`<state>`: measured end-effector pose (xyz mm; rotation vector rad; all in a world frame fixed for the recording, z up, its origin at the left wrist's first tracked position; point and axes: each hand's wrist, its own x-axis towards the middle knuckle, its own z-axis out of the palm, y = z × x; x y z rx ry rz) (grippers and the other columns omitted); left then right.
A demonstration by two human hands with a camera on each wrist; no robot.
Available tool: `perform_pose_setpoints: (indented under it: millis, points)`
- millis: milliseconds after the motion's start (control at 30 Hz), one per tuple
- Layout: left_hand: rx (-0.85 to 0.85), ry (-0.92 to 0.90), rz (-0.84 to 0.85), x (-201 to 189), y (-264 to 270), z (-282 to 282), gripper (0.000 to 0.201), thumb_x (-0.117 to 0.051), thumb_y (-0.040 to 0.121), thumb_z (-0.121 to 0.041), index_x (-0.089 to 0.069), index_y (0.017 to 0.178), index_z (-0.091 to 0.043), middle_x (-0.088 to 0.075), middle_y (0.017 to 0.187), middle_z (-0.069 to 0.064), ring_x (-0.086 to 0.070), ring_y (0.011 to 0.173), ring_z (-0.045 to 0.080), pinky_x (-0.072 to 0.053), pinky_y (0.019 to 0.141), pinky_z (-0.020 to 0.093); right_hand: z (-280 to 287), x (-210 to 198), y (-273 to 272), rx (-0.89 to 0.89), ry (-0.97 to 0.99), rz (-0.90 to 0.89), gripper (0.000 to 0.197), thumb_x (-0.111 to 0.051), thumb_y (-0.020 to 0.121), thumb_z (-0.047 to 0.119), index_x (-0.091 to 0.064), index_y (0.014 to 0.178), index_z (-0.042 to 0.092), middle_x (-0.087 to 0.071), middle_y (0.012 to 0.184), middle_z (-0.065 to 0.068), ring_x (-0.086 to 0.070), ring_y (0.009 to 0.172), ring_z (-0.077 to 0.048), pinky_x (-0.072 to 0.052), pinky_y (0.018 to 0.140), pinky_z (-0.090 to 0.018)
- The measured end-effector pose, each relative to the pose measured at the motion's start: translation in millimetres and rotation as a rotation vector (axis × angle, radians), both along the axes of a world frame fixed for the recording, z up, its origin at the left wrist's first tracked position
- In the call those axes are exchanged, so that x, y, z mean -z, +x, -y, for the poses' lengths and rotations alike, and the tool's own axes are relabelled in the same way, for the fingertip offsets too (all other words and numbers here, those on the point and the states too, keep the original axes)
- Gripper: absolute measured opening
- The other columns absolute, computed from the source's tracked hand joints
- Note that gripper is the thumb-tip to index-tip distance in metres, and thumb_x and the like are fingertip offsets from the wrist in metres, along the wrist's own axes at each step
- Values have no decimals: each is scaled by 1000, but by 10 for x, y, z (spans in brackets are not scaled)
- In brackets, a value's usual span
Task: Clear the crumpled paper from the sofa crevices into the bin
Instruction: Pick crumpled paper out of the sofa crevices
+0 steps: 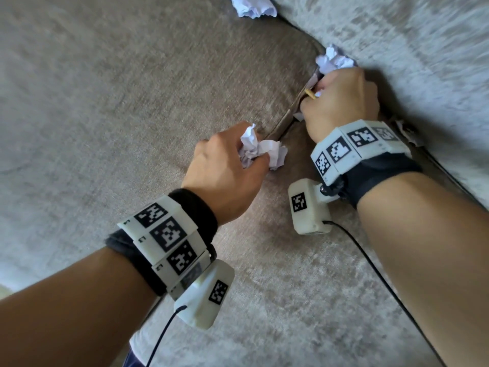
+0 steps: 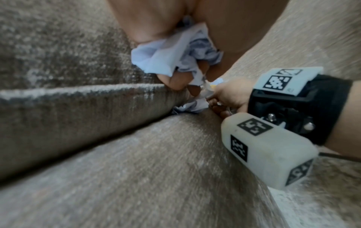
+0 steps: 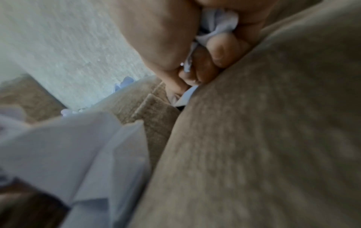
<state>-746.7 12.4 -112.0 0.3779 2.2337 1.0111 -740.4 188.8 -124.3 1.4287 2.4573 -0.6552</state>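
My left hand [image 1: 227, 165] grips a crumpled white paper ball [image 1: 262, 152] just above the seat cushion, beside the crevice [image 1: 285, 120]; the left wrist view shows this paper [image 2: 171, 57] bunched in the fingers. At the crevice between the seat and the back cushion, my right hand [image 1: 341, 99] is closed on crumpled paper [image 1: 333, 60] that sticks out above the knuckles. White paper [image 3: 216, 27] is wedged between the curled fingers [image 3: 220, 49] of that hand. A third paper ball [image 1: 251, 6] lies in the crevice at the top edge. No bin is in view.
The beige sofa seat cushion [image 1: 105, 88] fills the left, the back cushion [image 1: 423, 62] the right. A paper scrap [image 1: 407, 132] sits in the crevice behind my right wrist. Black cables [image 1: 383, 282] trail from both wrist cameras across the cushion.
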Motion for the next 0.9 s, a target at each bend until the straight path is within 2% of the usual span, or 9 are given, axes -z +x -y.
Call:
perform_pose_setpoints:
  millis: [100,200,300,367,533,667,733,800,900]
  points:
    - [8,10,-9,3,3,-1,18,-62,88,-27,-60,82,-11,-63,67,3,-57,65,17,-43,55,28,0,24,106,27,-33,-82,20,-65,80,24,-74,98,23,-70,101,-3,-59,101,-27,-48,78,-27]
    - [11,9,-23,13,7,-4,19,-62,88,-29,-59,80,-12,-62,66,2,-58,63,17,-41,52,26,-21,47,140,44,-56,-119,8,-66,78,26,-69,78,18,-65,78,0,-54,86,-24,-43,71,-26]
    - [7,-6,-19,31,23,1,19,-62,88,-30,-57,77,-15,-57,63,-5,-56,64,17,-36,50,25,-20,47,126,20,-50,-120,14,-63,83,27,-72,91,19,-68,97,-2,-55,102,-25,-42,73,-27]
    - [-1,-23,-10,41,36,1,21,-61,87,-31,-52,73,-20,-52,61,-10,-55,70,23,-34,54,28,-27,58,123,3,-31,-108,12,-57,87,24,-68,88,18,-66,99,-3,-54,107,-24,-34,69,-25]
    - [0,-32,-36,47,47,-6,21,-62,88,-28,-53,74,-15,-52,60,-7,-53,65,19,-34,52,25,-7,55,153,41,-11,-98,22,-48,89,20,-46,69,12,-42,66,3,-39,84,-22,-28,65,-27]
    - [-2,-11,-54,44,54,-6,21,-62,88,-26,-55,76,-11,-56,63,-2,-54,63,18,-36,52,25,14,52,179,51,17,-156,34,-49,91,28,-39,61,14,-61,102,-14,-52,101,-32,-31,70,-30]
    - [-9,-1,-57,39,57,-6,21,-62,88,-26,-55,76,-9,-56,62,0,-53,63,18,-36,50,23,12,41,199,68,29,-184,25,-47,92,28,-57,77,12,-61,114,-14,-51,110,-33,-35,76,-32]
    - [-15,-1,-52,30,59,-8,22,-63,88,-25,-56,76,-8,-56,62,0,-53,65,17,-38,51,23,11,11,224,106,17,-227,24,-46,91,26,-63,93,8,-62,113,-14,-53,108,-32,-35,76,-31]
    - [-28,-1,-46,21,62,-6,24,-64,87,-24,-51,71,-11,-48,56,-5,-47,57,11,-36,48,18,22,18,289,148,-70,-332,18,-46,87,23,-55,75,12,-67,88,-15,-61,88,-35,-43,70,-28]
